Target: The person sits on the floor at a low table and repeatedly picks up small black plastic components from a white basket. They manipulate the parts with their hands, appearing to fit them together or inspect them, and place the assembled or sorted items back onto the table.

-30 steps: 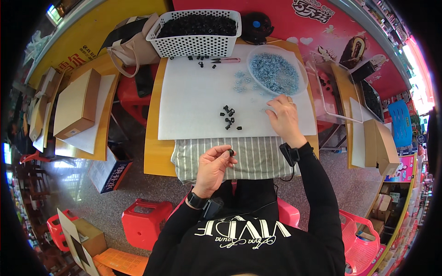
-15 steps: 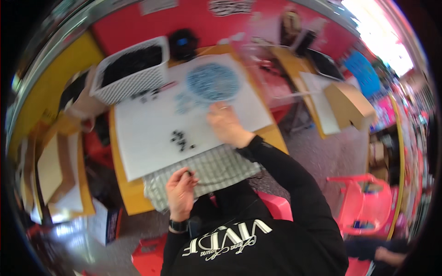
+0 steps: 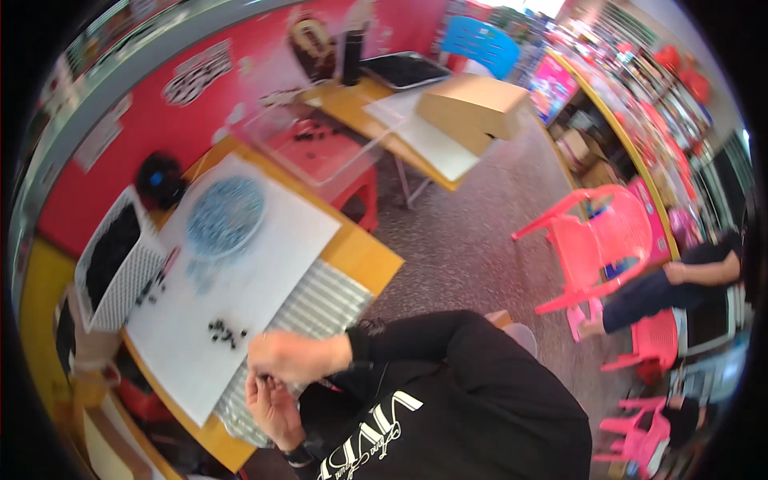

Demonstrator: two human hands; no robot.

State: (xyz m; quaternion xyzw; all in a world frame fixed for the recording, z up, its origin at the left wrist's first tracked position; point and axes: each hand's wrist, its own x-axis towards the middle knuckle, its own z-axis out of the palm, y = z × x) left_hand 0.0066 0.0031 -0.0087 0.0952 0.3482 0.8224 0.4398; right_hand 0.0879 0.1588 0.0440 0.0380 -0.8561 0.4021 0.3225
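My left hand is raised at the near edge of the table, its fingers pinching a small black piece. Right above it, my right hand is closed in, its fingertips meeting those of the left; what they hold, if anything, is hidden and blurred. Just beyond my hands, a loose group of small black pieces lies on the white board. Farther back a heap of small light-blue pieces fills a round shallow dish, with some spilled beside it.
A white basket of black pieces stands at the left, more scattered next to it. A striped cloth covers the near table edge. Right of the table are a red stool under a clear bin and a pink chair. Another person sits far right.
My right hand has come back from beside the light-blue heap to meet my left hand. The view has swung to the right, so the table now appears farther left and tilted.
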